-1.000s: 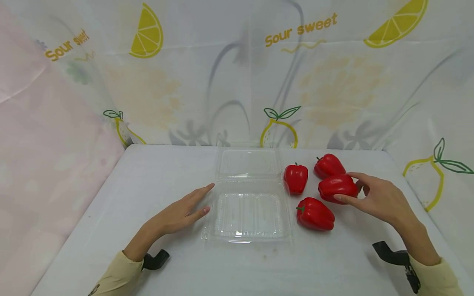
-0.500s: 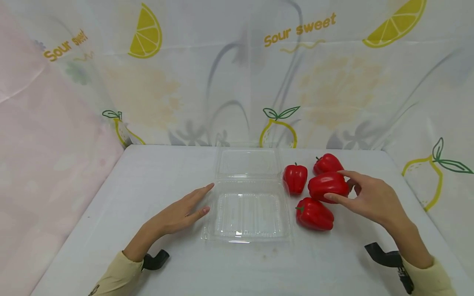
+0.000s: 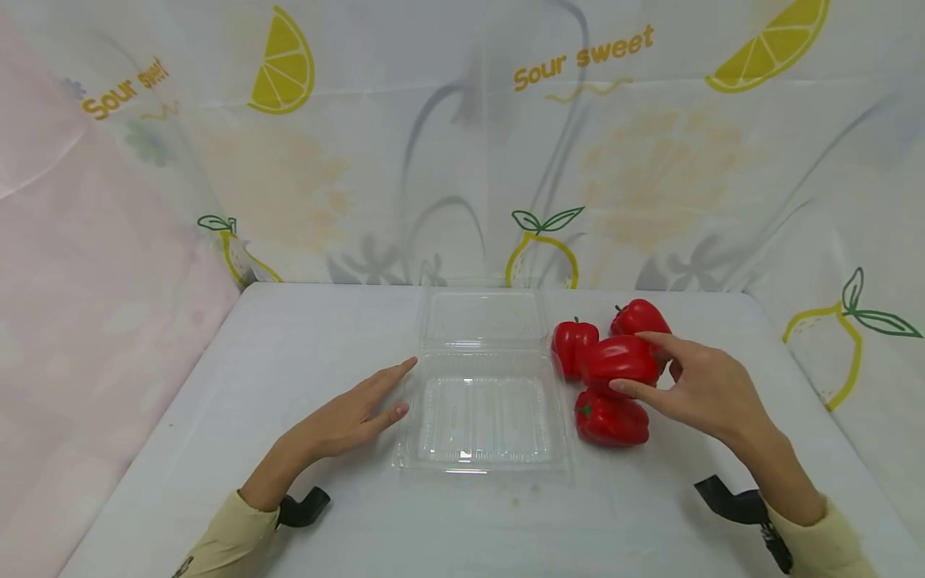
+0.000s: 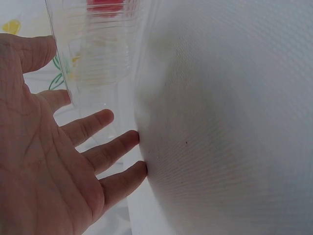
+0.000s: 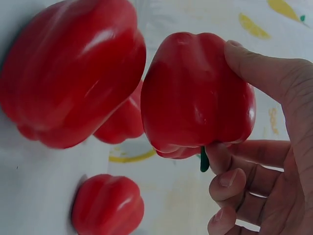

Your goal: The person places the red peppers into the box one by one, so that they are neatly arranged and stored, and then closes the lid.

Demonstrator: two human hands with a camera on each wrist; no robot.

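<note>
My right hand (image 3: 701, 389) pinches a red bell pepper (image 3: 619, 361) between thumb and fingers, its green stem (image 5: 204, 159) pointing toward the palm in the right wrist view. In the head view this pepper overlaps the three others: one at the left (image 3: 571, 347), one behind (image 3: 640, 316) and one in front (image 3: 613, 421). A clear plastic clamshell box (image 3: 484, 421) lies with its lid (image 3: 486, 317) folded back, left of the peppers. My left hand (image 3: 350, 413) stays at the box's left side, fingers extended, holding nothing; in the left wrist view its fingertips are by the box wall.
A white cloth covers the table (image 3: 289, 337). Behind it hangs a curtain (image 3: 405, 160) printed with lemons, and a pinkish cloth (image 3: 108, 321) hangs at the left. Black wrist mounts (image 3: 305, 507) sit at both sleeves.
My right hand has carried the held pepper leftward toward the box, from beside the rear pepper to over the gap between the left and front ones. The left hand has stayed in place.
</note>
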